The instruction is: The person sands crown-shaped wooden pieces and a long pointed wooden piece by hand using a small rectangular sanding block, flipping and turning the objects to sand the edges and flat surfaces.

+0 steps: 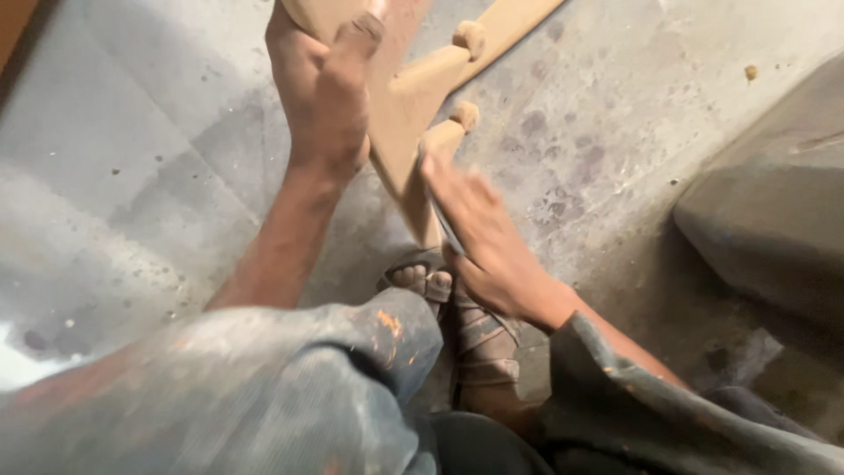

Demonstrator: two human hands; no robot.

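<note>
1. Wooden frame piece [400, 123], pale tan with rounded pegs on its bars, stands on edge over the concrete floor [149, 176] at the top middle of the view, its upper end cut off by the picture edge.
2. Left hand [323, 92] is closed round the upper left part of the wooden frame piece, fingers wrapped over its edge and thumb pointing up, the forearm running down toward the knee.
3. Right hand [488, 237] lies with fingers stretched out nearly flat along the lower right edge of the wooden frame piece; a thin grey sheet [444, 230] seems pressed between the palm and the wood, though motion blur hides whether the fingers truly grip it.
4. Just below the wood, a foot in a strapped sandal [466, 330] rests on the floor, toes near the lower tip of the piece.
5. Dusty grey trousers [264, 387] with orange flecks cover the bent knee at lower left; a grey sleeve [633, 396] covers the right arm.
6. A grey stone slab [774, 211] sits at the right, well apart from the hands.
</note>
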